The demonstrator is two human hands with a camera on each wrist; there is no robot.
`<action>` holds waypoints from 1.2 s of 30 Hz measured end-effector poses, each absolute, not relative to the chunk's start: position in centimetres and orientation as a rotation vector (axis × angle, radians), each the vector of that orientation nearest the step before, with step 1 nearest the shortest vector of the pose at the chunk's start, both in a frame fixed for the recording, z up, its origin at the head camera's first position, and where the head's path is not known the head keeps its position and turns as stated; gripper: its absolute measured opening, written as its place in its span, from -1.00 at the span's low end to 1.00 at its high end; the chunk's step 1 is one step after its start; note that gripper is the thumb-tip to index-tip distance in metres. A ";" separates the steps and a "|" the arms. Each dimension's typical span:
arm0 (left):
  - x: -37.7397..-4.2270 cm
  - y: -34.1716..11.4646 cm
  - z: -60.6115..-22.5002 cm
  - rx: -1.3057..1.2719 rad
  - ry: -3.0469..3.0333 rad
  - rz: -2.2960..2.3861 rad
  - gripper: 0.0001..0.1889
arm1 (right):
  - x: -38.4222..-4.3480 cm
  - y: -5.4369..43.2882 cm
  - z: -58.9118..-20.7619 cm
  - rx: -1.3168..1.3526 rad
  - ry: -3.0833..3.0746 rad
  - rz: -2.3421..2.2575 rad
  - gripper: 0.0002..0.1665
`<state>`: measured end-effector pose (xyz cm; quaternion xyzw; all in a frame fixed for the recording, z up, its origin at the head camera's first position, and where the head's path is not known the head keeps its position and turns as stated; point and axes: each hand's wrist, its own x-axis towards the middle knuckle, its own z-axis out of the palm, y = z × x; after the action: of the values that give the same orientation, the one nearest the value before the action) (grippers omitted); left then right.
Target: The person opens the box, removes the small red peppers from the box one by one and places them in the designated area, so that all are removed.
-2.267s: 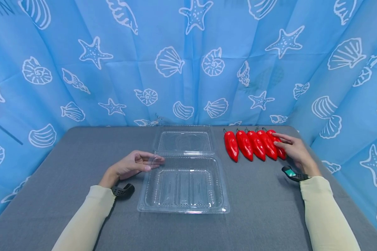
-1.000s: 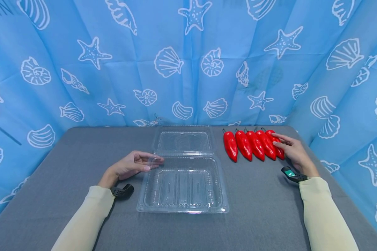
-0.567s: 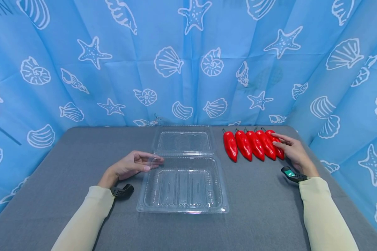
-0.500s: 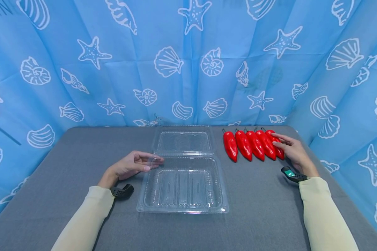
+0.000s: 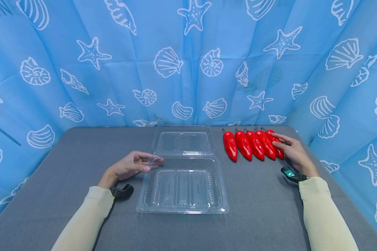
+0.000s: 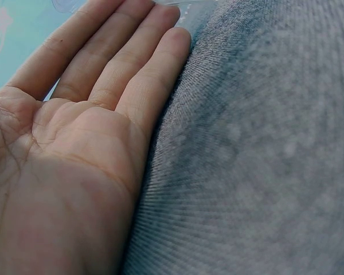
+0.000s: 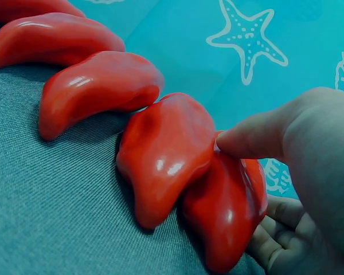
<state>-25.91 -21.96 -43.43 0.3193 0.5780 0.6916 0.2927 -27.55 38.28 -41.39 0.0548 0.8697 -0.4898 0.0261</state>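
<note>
A clear plastic clamshell container (image 5: pixel 188 210) lies opened out on the table, its lid (image 5: pixel 184 152) folded back toward the curtain. Beside its left edge is my left hand (image 5: pixel 133 165), fingers straight and fingertips at the rim near the hinge. The left wrist view shows the palm (image 6: pixel 74 166) with nothing in it. Several glossy red peppers stand in a row to the right of the lid. My right hand (image 5: pixel 295 151) pinches the rightmost pepper (image 7: pixel 223 212), thumb on one side and fingers on the other; the hand partly covers it in the head view.
The other peppers (image 5: pixel 230 146) lie side by side, stems toward the back edge; the neighbouring pepper (image 7: pixel 166 154) touches the pinched one. A grey cloth (image 5: pixel 257 209) covers the table. A blue curtain (image 5: pixel 188 87) with shell prints hangs behind and at both sides.
Nothing on the table has visibly moved. Both hands keep the same places, apart from a tiny shift of the whole head view.
</note>
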 end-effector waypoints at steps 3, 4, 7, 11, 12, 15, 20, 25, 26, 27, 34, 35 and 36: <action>-26.0 -21.9 -43.5 0.846 1.537 1.845 -0.48 | -27.6 38.3 -41.4 0.165 2.684 -1.517 -0.21; -26.0 -21.9 -43.6 0.848 1.537 1.845 -0.48 | -27.6 38.3 -41.4 0.165 2.683 -1.518 -0.21; -26.0 -21.9 -43.5 0.839 1.538 1.846 -0.47 | -27.5 38.3 -41.4 0.160 2.683 -1.518 -0.21; -26.0 -21.9 -43.5 0.836 1.534 1.847 -0.48 | -27.5 38.3 -41.4 0.153 2.682 -1.517 -0.20; -26.0 -21.9 -43.5 0.839 1.530 1.848 -0.48 | -27.5 38.3 -41.4 0.154 2.683 -1.518 -0.20; -26.0 -21.9 -43.6 0.857 1.518 1.849 -0.48 | -27.5 38.3 -41.3 0.156 2.686 -1.515 -0.20; -26.0 -21.9 -43.5 0.883 1.509 1.847 -0.48 | -27.5 38.3 -41.3 0.159 2.685 -1.517 -0.20; -26.0 -21.9 -43.5 0.847 1.525 1.850 -0.48 | -27.5 38.3 -41.3 0.154 2.686 -1.521 -0.21; -26.0 -21.9 -43.5 0.838 1.528 1.851 -0.48 | -27.5 38.3 -41.3 0.153 2.687 -1.521 -0.21; -26.0 -22.0 -43.5 0.839 1.527 1.851 -0.48 | -27.5 38.3 -41.4 0.151 2.688 -1.521 -0.22; -26.0 -21.9 -43.5 0.842 1.526 1.849 -0.47 | -27.6 38.3 -41.5 0.152 2.689 -1.517 -0.21; -26.0 -21.9 -43.6 0.846 1.525 1.848 -0.47 | -27.6 38.3 -41.5 0.155 2.689 -1.516 -0.21; -26.1 -21.9 -43.6 0.854 1.523 1.847 -0.47 | -27.7 38.3 -41.5 0.155 2.689 -1.516 -0.21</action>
<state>-26.06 -21.92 -43.60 0.3211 0.5723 0.6943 0.2954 -27.65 38.29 -41.54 0.0501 0.8698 -0.4902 0.0254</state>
